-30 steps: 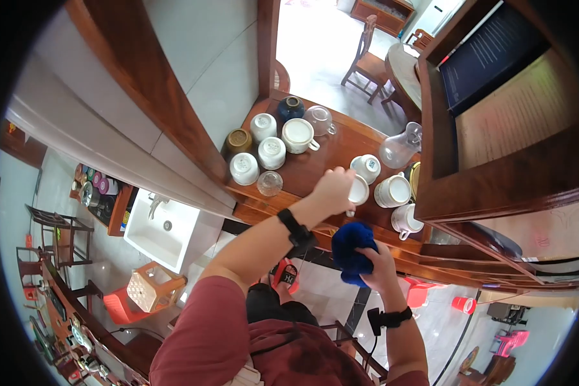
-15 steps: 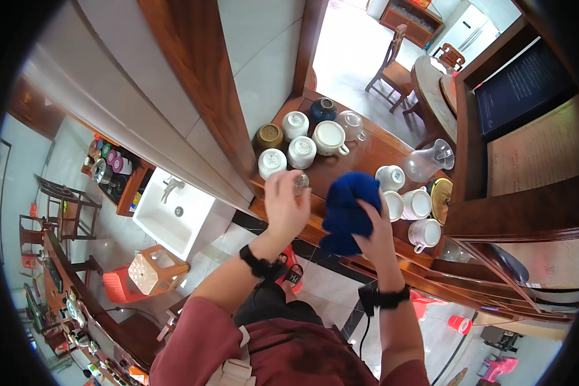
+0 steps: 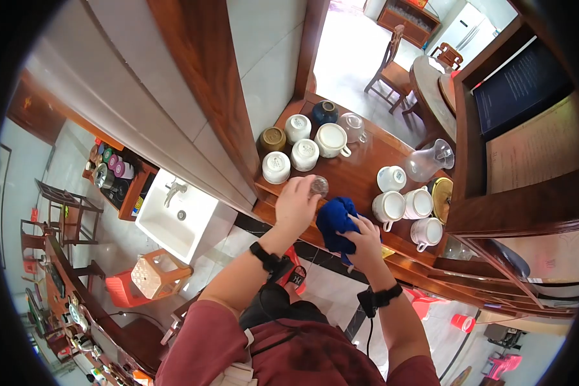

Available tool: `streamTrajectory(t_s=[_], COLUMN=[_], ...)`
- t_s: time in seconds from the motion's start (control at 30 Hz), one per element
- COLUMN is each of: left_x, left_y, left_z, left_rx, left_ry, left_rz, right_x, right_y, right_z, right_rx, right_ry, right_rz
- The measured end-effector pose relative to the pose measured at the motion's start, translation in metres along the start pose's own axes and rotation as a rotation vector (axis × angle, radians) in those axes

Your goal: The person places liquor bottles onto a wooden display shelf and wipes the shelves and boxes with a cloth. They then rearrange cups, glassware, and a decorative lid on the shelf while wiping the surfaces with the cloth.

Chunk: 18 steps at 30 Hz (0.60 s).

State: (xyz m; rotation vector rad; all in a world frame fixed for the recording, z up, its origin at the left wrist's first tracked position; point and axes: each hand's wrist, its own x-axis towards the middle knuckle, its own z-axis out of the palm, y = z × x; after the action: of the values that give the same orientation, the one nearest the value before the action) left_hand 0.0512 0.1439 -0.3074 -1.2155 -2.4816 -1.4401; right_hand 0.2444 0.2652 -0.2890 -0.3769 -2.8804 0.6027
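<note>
My left hand (image 3: 296,206) is closed around a small clear glass (image 3: 320,186), held up over the near edge of the wooden counter (image 3: 347,174). Its lower part is hidden by my fingers. In my right hand (image 3: 365,243) is a bunched dark blue cloth (image 3: 334,222), just to the right of the glass and close to it. I cannot tell whether cloth and glass touch. Beyond my left hand stand several cups, among them a white cup (image 3: 276,167) and a brown cup (image 3: 273,138). A white mug (image 3: 388,206) stands to the right of the cloth.
A glass pitcher (image 3: 424,162) and a clear glass cup (image 3: 352,126) stand farther back. A wooden shelf frame (image 3: 514,219) borders the right side. Left of the wall are a white sink (image 3: 174,219) and a plastic stool (image 3: 157,276).
My left hand has moved right with the glass. My right hand has brought the blue cloth left and lower, closer to the glass, uncovering more of the white mug.
</note>
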Motion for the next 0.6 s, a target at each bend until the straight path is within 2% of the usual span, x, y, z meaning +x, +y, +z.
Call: streamTrajectory(t_s=[0.2, 0.3, 0.37, 0.43, 0.47, 0.5, 0.6], left_x=[0.025, 0.027, 0.032, 0.036, 0.036, 0.032, 0.037], left_y=[0.033, 0.039, 0.049, 0.052, 0.042, 0.025, -0.007], left_z=[0.048, 0.065, 0.055, 0.018, 0.004, -0.004, -0.03], left_rx=[0.042, 0.01, -0.005, 0.147, 0.235, 0.357, 0.41], left_ry=[-0.178, -0.2, -0.148, -0.014, 0.089, 0.268, 0.218], left_rz=[-0.019, 0.032, 0.112, 0.129, 0.087, 0.139, 0.06], right_x=[-0.024, -0.028, -0.028, -0.025, -0.021, -0.014, 0.02], right_y=[0.001, 0.004, 0.008, 0.004, -0.001, -0.005, -0.023], right_z=[-0.001, 0.0, 0.005, 0.006, 0.006, 0.006, 0.016], right_rx=[-0.011, -0.028, -0.056, -0.028, 0.002, 0.001, 0.039], right_ry=[0.064, 0.051, 0.082, 0.092, 0.106, 0.11, 0.042], right_rz=[-0.002, -0.016, -0.065, -0.054, -0.039, -0.035, -0.062])
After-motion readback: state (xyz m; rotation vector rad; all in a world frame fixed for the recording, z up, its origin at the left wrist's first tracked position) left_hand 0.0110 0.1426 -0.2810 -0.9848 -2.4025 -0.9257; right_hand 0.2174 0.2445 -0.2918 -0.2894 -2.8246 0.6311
